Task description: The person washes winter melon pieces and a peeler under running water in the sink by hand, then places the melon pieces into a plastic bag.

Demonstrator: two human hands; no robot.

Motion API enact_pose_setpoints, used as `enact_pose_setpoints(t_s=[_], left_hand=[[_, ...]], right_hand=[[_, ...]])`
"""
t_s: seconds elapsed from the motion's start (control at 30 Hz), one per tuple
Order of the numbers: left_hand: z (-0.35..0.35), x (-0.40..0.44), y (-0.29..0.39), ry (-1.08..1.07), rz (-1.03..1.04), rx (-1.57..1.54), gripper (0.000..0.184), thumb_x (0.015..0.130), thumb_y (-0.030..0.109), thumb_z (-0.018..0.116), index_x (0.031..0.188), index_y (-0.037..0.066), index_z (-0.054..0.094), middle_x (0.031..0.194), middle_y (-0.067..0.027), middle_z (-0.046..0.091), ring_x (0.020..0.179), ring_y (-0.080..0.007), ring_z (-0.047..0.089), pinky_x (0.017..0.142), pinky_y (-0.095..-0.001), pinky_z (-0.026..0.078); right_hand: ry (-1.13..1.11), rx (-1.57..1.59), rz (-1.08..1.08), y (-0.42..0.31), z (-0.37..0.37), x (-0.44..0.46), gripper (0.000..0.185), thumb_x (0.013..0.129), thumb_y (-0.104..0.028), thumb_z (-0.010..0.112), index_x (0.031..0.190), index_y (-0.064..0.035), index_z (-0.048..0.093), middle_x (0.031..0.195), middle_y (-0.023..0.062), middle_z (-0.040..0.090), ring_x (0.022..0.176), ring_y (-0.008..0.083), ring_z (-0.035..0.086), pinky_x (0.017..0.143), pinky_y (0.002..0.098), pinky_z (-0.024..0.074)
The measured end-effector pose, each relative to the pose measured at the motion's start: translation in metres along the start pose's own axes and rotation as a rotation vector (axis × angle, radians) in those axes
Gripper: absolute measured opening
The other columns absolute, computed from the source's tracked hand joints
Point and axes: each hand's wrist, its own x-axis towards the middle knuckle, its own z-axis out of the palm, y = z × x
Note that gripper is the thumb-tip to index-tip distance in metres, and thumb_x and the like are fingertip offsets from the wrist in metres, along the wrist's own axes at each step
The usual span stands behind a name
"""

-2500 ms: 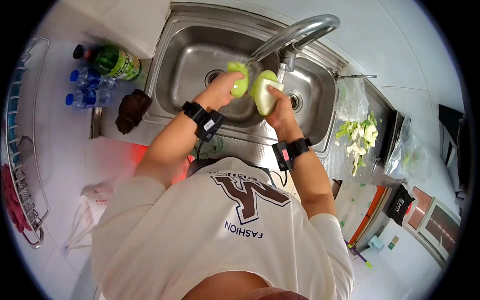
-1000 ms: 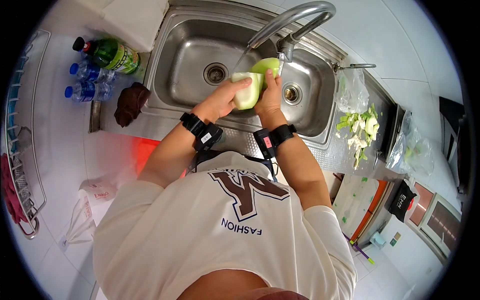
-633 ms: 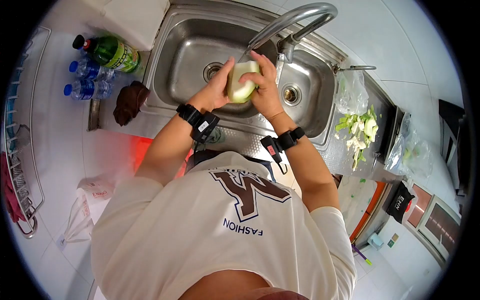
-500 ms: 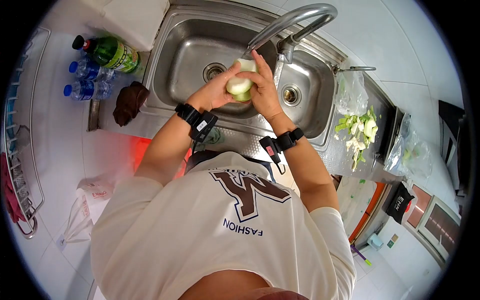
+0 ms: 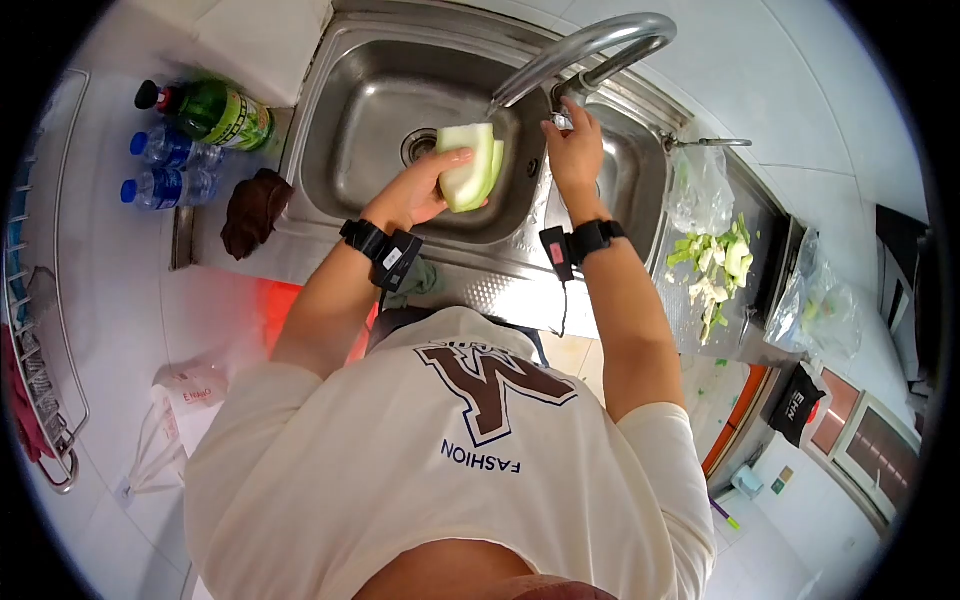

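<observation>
My left hand (image 5: pixel 420 190) is closed around pieces of pale green, peeled gourd (image 5: pixel 463 180), with the thumb lying across the cut face. It holds them over the large sink basin (image 5: pixel 365 120), just below the spout's end. At the base of the curved metal faucet (image 5: pixel 600 38), my right hand (image 5: pixel 578 158) has its fingers closed around the faucet lever (image 5: pixel 561 121), partly hiding it. Both wrists wear black straps with small boxes.
Pale green peelings (image 5: pixel 715 270) lie on the counter right of the small basin, near plastic bags (image 5: pixel 820 310). A brown cloth (image 5: pixel 256 213), a green bottle (image 5: pixel 225 115) and two water bottles (image 5: pixel 175 188) stand or lie at the left.
My right hand has let go of the gourd and moved right to the faucet lever. My left hand keeps the gourd, now turned so its cut faces show.
</observation>
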Motion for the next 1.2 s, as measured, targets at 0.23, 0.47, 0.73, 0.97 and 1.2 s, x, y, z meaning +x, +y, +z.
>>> enact_pose_setpoints(t_s=[0.23,0.47,0.73,0.97,1.2], left_hand=[[-0.011,-0.016,-0.008,0.045,-0.033,0.018,0.045,0.087,0.028,0.06,0.121,0.002,0.048,0.112,-0.0125,0.059,0.1,-0.0243,0.059,0.086,-0.0452,0.051],[-0.006,-0.023,-0.007,0.016,-0.055,-0.093,0.046,0.087,0.032,0.059,0.122,0.005,0.049,0.113,-0.0111,0.059,0.102,-0.0257,0.059,0.086,-0.0502,0.049],[-0.017,-0.018,-0.006,0.121,-0.177,-0.235,0.044,0.086,0.035,0.059,0.121,0.01,0.052,0.117,-0.0109,0.057,0.106,-0.0286,0.057,0.091,-0.0518,0.044],[0.001,-0.004,-0.017,0.079,-0.229,-0.387,0.05,0.083,0.04,0.061,0.122,0.01,0.052,0.119,-0.0149,0.055,0.106,-0.0369,0.055,0.086,-0.0494,0.047],[0.034,0.0,-0.044,0.22,-0.405,-0.018,0.045,0.087,0.035,0.058,0.123,0.011,0.048,0.117,-0.0105,0.056,0.105,-0.0277,0.056,0.088,-0.046,0.048]], right_hand=[[-0.104,-0.223,-0.215,0.015,0.009,0.043,0.018,0.081,-0.024,0.062,0.092,-0.0112,0.07,0.082,0.0144,0.066,0.077,0.0324,0.064,0.07,0.0383,0.05],[0.044,0.029,-0.186,0.005,0.001,0.015,0.035,0.078,-0.011,0.066,0.113,-0.01,0.061,0.112,0.0151,0.06,0.081,0.0272,0.064,0.072,0.0356,0.051],[-0.136,0.046,0.142,0.049,-0.061,-0.072,0.043,0.08,-0.008,0.065,0.122,-0.0082,0.055,0.117,0.0106,0.059,0.077,0.0166,0.063,0.07,0.0269,0.0509],[-0.335,0.527,0.555,0.075,-0.057,-0.121,0.036,0.086,-0.013,0.06,0.121,-0.0027,0.055,0.109,0.0094,0.063,0.085,0.0145,0.062,0.071,0.0269,0.0523],[-0.573,1.048,0.783,-0.035,-0.029,-0.105,0.055,0.093,-0.042,0.046,0.131,-0.0031,0.041,0.119,0.0139,0.054,0.106,0.0234,0.052,0.091,0.0376,0.0425]])
